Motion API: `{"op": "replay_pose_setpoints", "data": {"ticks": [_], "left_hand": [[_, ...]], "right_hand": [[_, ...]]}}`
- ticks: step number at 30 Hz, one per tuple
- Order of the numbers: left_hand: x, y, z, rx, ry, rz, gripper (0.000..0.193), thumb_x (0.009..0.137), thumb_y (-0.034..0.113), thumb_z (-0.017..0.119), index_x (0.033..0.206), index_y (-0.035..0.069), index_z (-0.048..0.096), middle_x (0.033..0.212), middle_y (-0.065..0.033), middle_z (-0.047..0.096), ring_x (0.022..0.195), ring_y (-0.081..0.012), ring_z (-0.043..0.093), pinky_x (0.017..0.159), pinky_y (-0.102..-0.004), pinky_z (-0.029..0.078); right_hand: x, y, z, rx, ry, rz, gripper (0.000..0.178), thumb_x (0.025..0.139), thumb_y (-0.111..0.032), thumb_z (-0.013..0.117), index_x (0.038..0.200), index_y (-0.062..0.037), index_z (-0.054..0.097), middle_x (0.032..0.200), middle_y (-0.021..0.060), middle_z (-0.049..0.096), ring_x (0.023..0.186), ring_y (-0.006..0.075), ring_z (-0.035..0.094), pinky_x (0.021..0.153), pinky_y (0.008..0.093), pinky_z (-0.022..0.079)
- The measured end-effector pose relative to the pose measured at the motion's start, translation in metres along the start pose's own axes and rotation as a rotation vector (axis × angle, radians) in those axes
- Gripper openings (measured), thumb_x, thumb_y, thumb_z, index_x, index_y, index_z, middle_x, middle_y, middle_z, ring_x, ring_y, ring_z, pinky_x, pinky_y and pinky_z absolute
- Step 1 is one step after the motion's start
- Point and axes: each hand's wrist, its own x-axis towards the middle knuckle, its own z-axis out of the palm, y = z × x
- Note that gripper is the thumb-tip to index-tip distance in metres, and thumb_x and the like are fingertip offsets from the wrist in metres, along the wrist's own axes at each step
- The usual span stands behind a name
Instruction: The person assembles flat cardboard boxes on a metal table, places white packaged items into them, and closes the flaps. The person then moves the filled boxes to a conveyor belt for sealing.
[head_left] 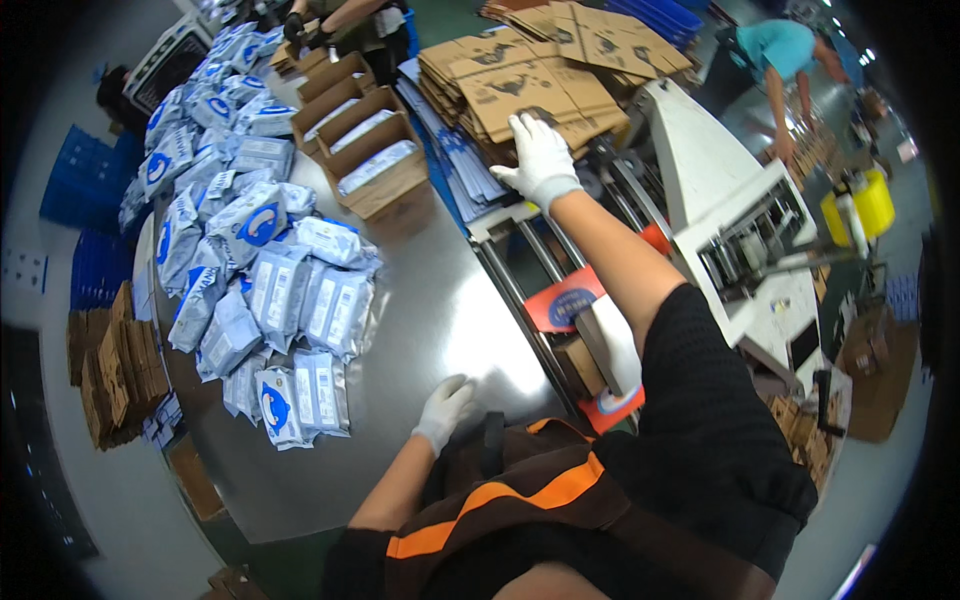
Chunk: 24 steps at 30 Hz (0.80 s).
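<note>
My right hand (543, 163), in a white glove, reaches forward with its fingers spread. It is at the near edge of a stack of flat, folded brown cardboard boxes (535, 90); its fingertips overlap the cardboard, and I cannot tell whether they press on it. My left hand (447, 412), also gloved in white, is low over the near side of the metal table (400, 330). Its fingers are loosely bent and slightly apart, with nothing visible in them. To its left lies a large heap of white and blue plastic packets (265, 240).
Open brown cartons (375, 150) with packets inside stand in a row beyond the table's middle. Right of the table is a roller conveyor machine (740, 230) with orange-red panels. Another person's gloved hands (300, 28) are at the far end; a teal-shirted person (775, 50) bends at far right.
</note>
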Motion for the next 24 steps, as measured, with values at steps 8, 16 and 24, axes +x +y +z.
{"op": "replay_pose_setpoints", "data": {"ticks": [8, 16, 24], "left_hand": [[-0.057, -0.103, -0.082, -0.464, 0.287, -0.122, 0.036, 0.103, 0.018, 0.057, 0.135, 0.005, 0.051, 0.094, -0.0043, 0.065, 0.071, -0.0134, 0.062, 0.059, -0.0277, 0.051], [-0.056, -0.09, -0.066, -0.424, 0.397, -0.155, 0.027, 0.103, 0.017, 0.058, 0.126, 0.005, 0.055, 0.092, -0.004, 0.066, 0.073, -0.013, 0.063, 0.061, -0.0262, 0.051], [-0.042, -0.051, -0.064, -0.318, 0.408, -0.047, 0.029, 0.103, 0.013, 0.057, 0.13, 0.004, 0.056, 0.09, -0.003, 0.064, 0.069, -0.0095, 0.059, 0.058, -0.0222, 0.047]], "right_hand": [[0.113, -0.046, 0.024, -0.184, -0.424, 0.572, 0.101, 0.082, -0.068, 0.071, 0.156, -0.0084, 0.035, 0.161, 0.0189, 0.035, 0.148, 0.0406, 0.033, 0.118, 0.0615, 0.028], [0.115, -0.026, 0.003, -0.175, -0.581, 0.07, 0.056, 0.09, -0.029, 0.057, 0.139, -0.0013, 0.055, 0.125, 0.0248, 0.068, 0.113, 0.0401, 0.068, 0.102, 0.0452, 0.053], [0.088, 0.022, -0.151, -0.159, 0.105, 0.005, 0.037, 0.102, -0.024, 0.047, 0.137, -0.0143, 0.057, 0.115, 0.0197, 0.072, 0.104, 0.0352, 0.071, 0.089, 0.0501, 0.055]]}}
